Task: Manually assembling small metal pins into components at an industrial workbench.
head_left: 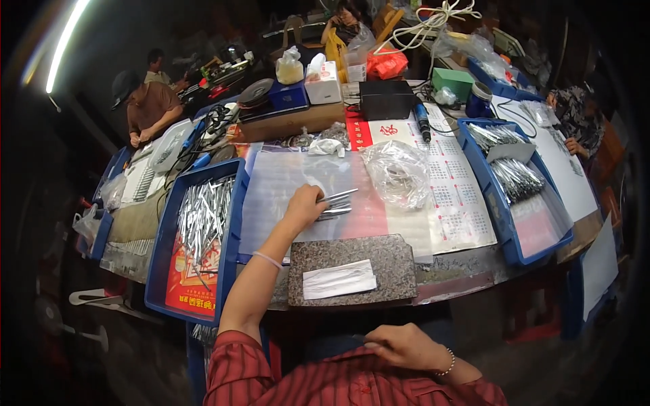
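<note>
Cluttered worktable (467, 260); left hand (302, 206) gripping metal rods (336, 203).

Views: one only, so nothing is being shared with a second view.
Position: sitting on the person's head, above the near edge of the worktable (474, 260).
Facing: looking forward and steeply down, taking in the person's lap and the table's far end alike.
Nearness: sitting close to the left hand (302, 208) and right hand (404, 346); the other workers are lying well off, near the rim.
Entry: the person's own forearms are coming in from the lower edge.
Lens: wide fisheye, bending straight edges toward a dark rim.
Orientation: upright, not mirrored.
</note>
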`<move>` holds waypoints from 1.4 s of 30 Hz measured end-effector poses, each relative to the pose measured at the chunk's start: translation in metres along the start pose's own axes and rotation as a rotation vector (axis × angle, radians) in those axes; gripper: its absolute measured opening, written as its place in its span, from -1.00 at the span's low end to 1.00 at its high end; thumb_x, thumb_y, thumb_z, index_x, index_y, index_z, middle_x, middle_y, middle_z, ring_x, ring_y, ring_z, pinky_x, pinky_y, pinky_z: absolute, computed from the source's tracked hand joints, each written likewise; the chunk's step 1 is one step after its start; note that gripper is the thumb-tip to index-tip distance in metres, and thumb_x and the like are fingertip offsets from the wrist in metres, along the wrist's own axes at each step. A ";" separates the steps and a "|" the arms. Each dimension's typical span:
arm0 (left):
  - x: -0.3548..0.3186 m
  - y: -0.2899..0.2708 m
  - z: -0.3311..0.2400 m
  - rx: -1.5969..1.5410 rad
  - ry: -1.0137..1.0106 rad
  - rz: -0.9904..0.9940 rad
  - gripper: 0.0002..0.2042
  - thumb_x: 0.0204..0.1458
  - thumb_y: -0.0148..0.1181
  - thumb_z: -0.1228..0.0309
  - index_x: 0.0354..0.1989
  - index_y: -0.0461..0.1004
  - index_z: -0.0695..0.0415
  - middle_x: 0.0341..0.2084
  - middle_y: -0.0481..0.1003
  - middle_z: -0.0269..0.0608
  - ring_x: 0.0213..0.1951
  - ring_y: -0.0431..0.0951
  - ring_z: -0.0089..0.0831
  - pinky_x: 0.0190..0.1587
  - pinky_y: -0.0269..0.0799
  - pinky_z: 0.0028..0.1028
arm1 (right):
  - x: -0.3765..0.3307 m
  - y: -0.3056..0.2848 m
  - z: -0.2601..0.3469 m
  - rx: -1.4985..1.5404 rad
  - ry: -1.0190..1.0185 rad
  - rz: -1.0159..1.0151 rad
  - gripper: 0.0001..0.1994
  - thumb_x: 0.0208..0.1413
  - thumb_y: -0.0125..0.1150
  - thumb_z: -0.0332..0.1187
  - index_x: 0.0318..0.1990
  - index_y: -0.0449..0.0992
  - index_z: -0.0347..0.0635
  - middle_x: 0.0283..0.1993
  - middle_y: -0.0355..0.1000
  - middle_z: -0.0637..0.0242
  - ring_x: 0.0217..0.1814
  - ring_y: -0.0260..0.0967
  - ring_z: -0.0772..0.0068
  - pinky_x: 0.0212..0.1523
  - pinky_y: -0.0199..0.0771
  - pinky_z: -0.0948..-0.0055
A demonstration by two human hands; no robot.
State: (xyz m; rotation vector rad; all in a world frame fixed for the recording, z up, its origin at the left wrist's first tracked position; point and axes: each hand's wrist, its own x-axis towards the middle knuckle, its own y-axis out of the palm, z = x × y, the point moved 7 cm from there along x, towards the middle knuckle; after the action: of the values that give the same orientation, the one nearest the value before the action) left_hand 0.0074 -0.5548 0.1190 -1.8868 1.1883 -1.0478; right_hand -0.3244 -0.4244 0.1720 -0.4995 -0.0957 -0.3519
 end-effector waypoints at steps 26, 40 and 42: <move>-0.208 -0.053 -0.156 -1.521 -0.331 0.058 -0.88 0.04 0.22 0.67 -0.27 0.43 0.27 -0.41 0.50 -0.21 -0.33 0.54 -0.45 -0.24 0.48 -0.51 | 0.024 -0.042 -0.021 0.737 0.266 -0.263 -0.90 0.10 0.31 -0.50 -0.26 0.56 -0.32 -0.41 0.53 0.33 -0.55 0.37 0.67 -0.55 0.31 0.67; -0.245 -0.084 -0.122 -1.504 -0.246 -0.340 -0.86 0.13 0.20 0.47 -0.26 0.53 0.33 -0.34 0.41 -0.15 -0.34 0.45 -0.40 -0.26 0.40 -0.45 | 0.152 -0.164 -0.080 -0.412 0.126 -0.537 -0.87 0.11 0.19 -0.42 -0.24 0.54 -0.29 -0.35 0.56 0.07 -0.33 0.56 0.19 -0.30 0.51 0.36; -0.253 -0.091 -0.122 -1.315 -0.168 -0.341 -0.79 0.18 0.15 0.41 -0.18 0.51 0.34 -0.31 0.45 -0.10 -0.33 0.49 -0.38 -0.26 0.46 -0.44 | 0.178 -0.180 -0.127 -0.612 0.143 -0.480 -0.83 0.09 0.09 -0.45 -0.21 0.56 -0.24 -0.30 0.53 0.01 -0.23 0.51 -0.01 -0.21 0.49 0.19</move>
State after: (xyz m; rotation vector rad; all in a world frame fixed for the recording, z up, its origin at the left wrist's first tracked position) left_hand -0.1320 -0.3017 0.1812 -3.1480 1.6632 -0.1123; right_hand -0.2211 -0.6875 0.1734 -1.0583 0.0372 -0.8978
